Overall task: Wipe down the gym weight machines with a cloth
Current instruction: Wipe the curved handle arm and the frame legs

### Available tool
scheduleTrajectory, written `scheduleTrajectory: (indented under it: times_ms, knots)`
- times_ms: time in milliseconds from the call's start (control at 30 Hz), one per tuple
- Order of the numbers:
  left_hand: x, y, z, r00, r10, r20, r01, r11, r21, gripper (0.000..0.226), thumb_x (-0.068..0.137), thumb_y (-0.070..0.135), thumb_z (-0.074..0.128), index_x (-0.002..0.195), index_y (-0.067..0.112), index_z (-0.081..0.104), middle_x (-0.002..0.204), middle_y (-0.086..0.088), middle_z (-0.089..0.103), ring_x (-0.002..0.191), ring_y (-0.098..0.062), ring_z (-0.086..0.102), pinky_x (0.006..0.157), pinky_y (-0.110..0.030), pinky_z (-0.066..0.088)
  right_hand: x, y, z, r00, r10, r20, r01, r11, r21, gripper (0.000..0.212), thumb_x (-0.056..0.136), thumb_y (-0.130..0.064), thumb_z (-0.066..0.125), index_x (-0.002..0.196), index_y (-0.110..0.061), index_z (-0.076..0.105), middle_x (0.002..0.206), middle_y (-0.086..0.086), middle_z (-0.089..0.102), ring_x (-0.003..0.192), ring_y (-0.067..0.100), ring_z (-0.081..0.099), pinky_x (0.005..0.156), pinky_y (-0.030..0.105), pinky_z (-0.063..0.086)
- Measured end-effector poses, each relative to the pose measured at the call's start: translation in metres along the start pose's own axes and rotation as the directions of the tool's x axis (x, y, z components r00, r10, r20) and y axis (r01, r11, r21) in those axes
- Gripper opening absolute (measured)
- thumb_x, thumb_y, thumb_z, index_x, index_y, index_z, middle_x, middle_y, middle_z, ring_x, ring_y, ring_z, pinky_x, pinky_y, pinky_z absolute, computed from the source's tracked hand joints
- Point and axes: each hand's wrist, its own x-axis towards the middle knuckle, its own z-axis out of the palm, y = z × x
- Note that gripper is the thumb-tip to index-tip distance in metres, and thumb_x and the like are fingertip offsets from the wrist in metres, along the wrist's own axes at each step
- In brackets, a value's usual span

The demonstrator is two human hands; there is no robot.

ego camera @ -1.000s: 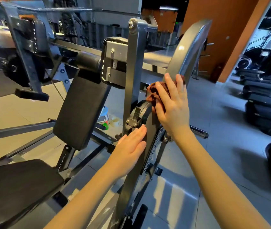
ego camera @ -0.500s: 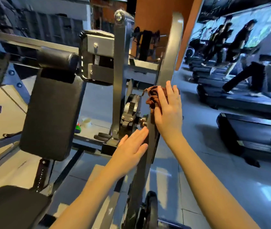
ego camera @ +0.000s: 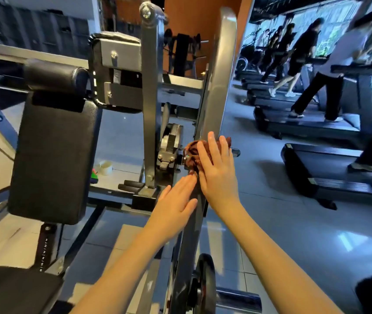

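Cloth (ego camera: 192, 152), in the head view, lies bunched against the grey lever (ego camera: 219, 87), beside the pivot (ego camera: 169, 150). The right hand (ego camera: 216, 171) presses it flat, fingers straight and a little apart. The left hand (ego camera: 176, 200) rests on the lever just below, fingers straight and together. To wipe well, I think it is better to spread the cloth wider and press evenly along the lever.

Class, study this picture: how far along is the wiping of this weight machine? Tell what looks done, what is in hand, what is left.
Done: uncertain; the grey arm above the cloth gleams, perhaps already wiped. In hand: the right hand presses the cloth flat against that arm near its pivot, the left hand resting flat just below. Left: probably the arm's lower part, back pad and seat.
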Motion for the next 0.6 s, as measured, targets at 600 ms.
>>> scheduleTrajectory:
  times_ms: [600]
  knots:
    - [-0.004,-0.051,0.010,0.966,0.185,0.178,-0.056,0.830,-0.555,0.058,0.102,0.013,0.039,0.132,0.055,0.013,0.144,0.038,0.014,0.135,0.020,0.012,0.118,-0.019,0.013,-0.039,-0.020,0.022,0.927,0.355,-0.119,-0.344,0.933,0.105,0.051,0.101,-0.029,0.038,0.149,-0.018,0.024,0.158,0.010,0.015,0.146,0.035,0.013,0.117,0.051,0.020]
